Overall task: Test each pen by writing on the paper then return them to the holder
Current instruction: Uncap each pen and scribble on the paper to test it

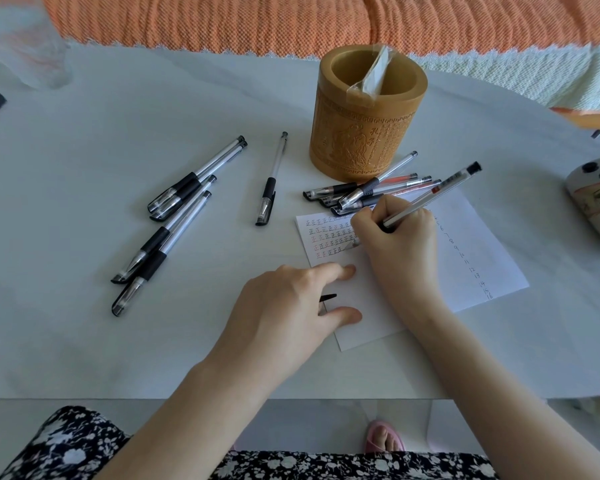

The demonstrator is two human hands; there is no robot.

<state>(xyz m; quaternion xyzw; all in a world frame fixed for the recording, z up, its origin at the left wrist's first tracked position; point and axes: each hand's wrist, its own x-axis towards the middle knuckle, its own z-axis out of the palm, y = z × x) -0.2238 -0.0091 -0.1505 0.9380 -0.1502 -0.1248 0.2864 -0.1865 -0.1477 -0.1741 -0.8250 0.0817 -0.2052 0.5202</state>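
Right hand (399, 244) gripping a clear gel pen (437, 194), tip touching the paper (482, 237) beside rows of marks, left hand (284, 313) pressing the paper's near edge, black cap (328, 297) showing beneath it, grasp impossible to tell, carved holder (361, 133) standing just behind.

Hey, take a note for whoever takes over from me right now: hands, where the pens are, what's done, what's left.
Right hand holds an uncapped pen, tip on the paper, writing. Left hand presses the paper flat; what looks like a black cap shows beneath it.
Holder stands behind the paper with no pens visible inside, only a clear wrapper.
Loose pens: a group at left, one alone, a cluster at the holder's base.
Done: several rows of test marks.
Left: finish this pen, test any untested (cannot tell which), return all to the holder.
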